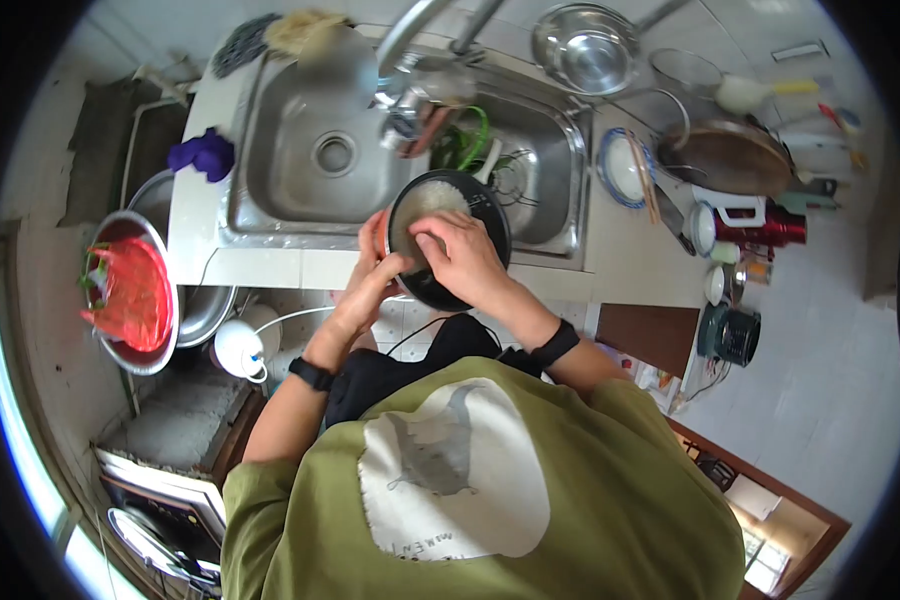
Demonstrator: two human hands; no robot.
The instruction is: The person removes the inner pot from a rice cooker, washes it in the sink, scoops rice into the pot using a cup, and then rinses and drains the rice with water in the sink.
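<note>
A dark round pot (490, 225) is tilted over the front edge of the sink, with white grains that look like rice (438, 194) in it. My left hand (368, 270) grips the pot's left side, where a strip of orange-red shows beside the fingers. Inside the pot is my right hand (460, 255), its fingers curled together at the grains. Whether grains are pinched in those fingers is hidden.
Behind the pot lies a double steel sink (300, 205) with a faucet (410, 35). A green strainer (462, 145) sits in the right basin. A blue-rimmed plate (625, 168) and chopsticks (646, 190) lie right. A basin (173, 290) holds a red bag (135, 295) at left.
</note>
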